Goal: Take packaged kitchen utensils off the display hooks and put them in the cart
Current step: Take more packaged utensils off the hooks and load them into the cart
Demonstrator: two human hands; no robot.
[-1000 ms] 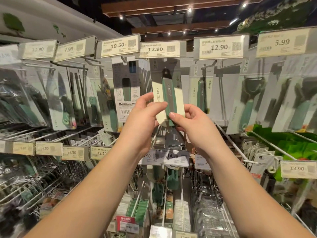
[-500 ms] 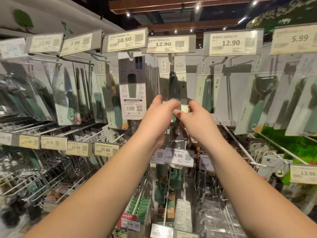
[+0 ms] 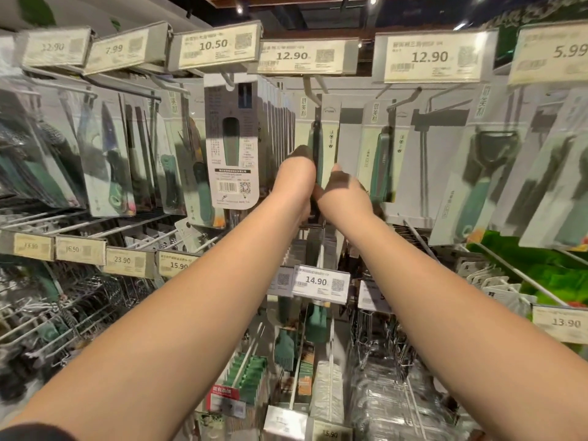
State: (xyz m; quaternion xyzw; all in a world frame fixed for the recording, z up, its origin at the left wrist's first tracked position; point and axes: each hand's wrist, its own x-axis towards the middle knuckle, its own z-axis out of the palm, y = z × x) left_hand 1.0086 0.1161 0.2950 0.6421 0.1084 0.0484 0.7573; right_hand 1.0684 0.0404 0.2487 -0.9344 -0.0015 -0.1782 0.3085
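Both bare arms reach up and forward into the display, and the two hands meet at the lower part of a pale cream carded package with a dark green-handled utensil [image 3: 319,144] sealed on its front. The left hand [image 3: 294,179] closes on the package's left edge, its fingertips in shadow against the card, while the right hand [image 3: 345,195] pinches the lower right edge from the other side — the exact lie of the fingers behind the card is hidden. The package hangs upright between the hands with its top at a grey metal display hook [image 3: 313,90] directly above them; whether the card's hole sits on the hook or has cleared its tip cannot be told. Above the hook a cream price tag reading 12.90 [image 3: 302,57] faces outward. Just left of the left hand hangs a grey carded package with a green handle and a barcode [image 3: 231,144], under a tag reading 10.50 [image 3: 218,46]. Right of the right hand hangs another cream package with a green-handled tool [image 3: 381,154], and farther right a carded green-handled peeler [image 3: 477,173]. Below the hands a white tag marked 14.90 [image 3: 321,283] sits on a lower row of hooks. No cart is in view.
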